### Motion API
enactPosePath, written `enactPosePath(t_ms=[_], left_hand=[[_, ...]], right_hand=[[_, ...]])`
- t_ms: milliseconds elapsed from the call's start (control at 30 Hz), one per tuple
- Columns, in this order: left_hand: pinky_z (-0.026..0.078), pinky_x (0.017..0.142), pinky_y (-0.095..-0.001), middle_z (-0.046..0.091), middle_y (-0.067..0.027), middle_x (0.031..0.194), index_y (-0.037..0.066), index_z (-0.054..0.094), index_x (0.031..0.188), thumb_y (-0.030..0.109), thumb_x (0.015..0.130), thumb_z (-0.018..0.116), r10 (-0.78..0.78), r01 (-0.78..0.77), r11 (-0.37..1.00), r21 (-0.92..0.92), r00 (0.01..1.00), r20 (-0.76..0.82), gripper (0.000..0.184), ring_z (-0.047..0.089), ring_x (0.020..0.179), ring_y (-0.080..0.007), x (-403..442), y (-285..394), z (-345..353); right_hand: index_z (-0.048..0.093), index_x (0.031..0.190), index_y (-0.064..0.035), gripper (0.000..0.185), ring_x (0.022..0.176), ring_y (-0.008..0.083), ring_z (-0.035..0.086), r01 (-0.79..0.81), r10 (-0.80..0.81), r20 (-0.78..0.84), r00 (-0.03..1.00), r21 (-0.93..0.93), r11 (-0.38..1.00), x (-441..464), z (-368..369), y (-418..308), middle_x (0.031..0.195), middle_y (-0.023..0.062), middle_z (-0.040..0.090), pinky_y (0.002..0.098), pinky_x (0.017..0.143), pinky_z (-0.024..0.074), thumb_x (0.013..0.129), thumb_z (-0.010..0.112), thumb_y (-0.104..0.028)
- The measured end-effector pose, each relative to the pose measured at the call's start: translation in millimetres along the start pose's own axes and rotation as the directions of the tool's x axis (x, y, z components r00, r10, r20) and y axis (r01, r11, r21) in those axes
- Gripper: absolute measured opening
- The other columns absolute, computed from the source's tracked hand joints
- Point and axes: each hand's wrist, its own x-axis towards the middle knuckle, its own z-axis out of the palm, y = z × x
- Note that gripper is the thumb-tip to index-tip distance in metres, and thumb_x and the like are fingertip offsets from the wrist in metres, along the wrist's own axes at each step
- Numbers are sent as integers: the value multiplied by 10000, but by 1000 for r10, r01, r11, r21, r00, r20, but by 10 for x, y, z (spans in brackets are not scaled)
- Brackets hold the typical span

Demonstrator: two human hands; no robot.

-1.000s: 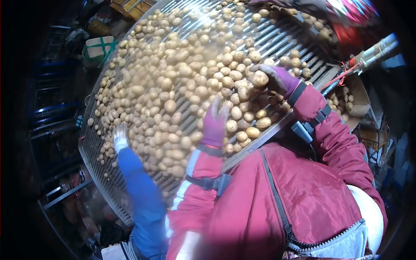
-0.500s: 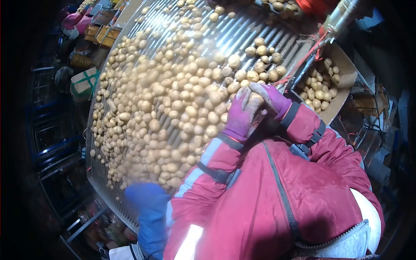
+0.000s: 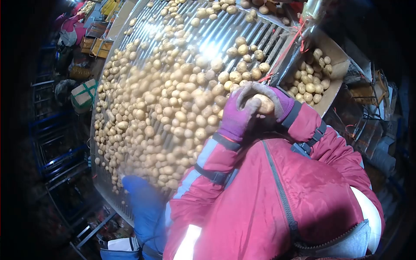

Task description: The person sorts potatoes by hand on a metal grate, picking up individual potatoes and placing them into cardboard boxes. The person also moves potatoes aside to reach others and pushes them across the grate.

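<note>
My left hand (image 3: 238,115), in a purple glove with grey fingers, is closed at one side of a potato (image 3: 264,104). My right hand (image 3: 281,100), gloved alike, curls round the other side of the same potato. The hands meet, and part of the potato shows between their thumbs. They are in front of my chest, over the near edge of a slatted metal table (image 3: 260,39). A wide spread of loose potatoes (image 3: 173,108) lies on the slats beyond and to the left of my hands.
A cardboard box (image 3: 340,73) of potatoes stands right of the table, past a metal rail with red string (image 3: 284,58). A blurred blue sleeve (image 3: 147,208) is at the lower left. Far left are a green-taped box (image 3: 84,93) and a person in pink (image 3: 71,28).
The view has shifted slightly, so the table and box appear further left. My hands have turned around the potato, and more of it now shows between them.
</note>
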Motion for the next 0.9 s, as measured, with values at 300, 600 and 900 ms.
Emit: enactPosePath(t_ms=[300, 600, 900], left_hand=[[461, 1017, -354, 617, -201, 1281, -9, 620, 1279, 62, 940, 583, 221, -224, 932, 287, 974, 44, 348, 596, 1180, -288, 98, -176, -140], [419, 1083, -422, 574, -234, 1337, 12, 558, 1353, 158, 961, 587, 447, -104, 530, 842, 878, -173, 419, 531, 1272, -365, -510, -500, -1605], [396, 1075, -499, 459, -273, 1432, 31, 557, 1322, 378, 922, 616, 522, 510, 178, 841, 676, -520, 533, 464, 1299, -410, -608, -956, -2456]], right_hand=[[629, 1158, -21, 353, 693, 156, 629, 39, -29, 35, 999, -291, 956, -137, -106, -44, 868, 108, 665, 261, 649, 500, 1029, 507, -326], [587, 1288, 52, 341, 1190, 206, 593, 80, -411, -270, 871, -747, 659, -1098, -1122, -1191, 1270, 121, 630, 317, 1057, 454, 1000, 520, -119], [554, 1338, 45, 436, 1145, 210, 629, 9, -161, -280, 946, -475, 880, -341, -438, -623, 1245, 155, 659, 327, 1023, 472, 1014, 538, -246]])
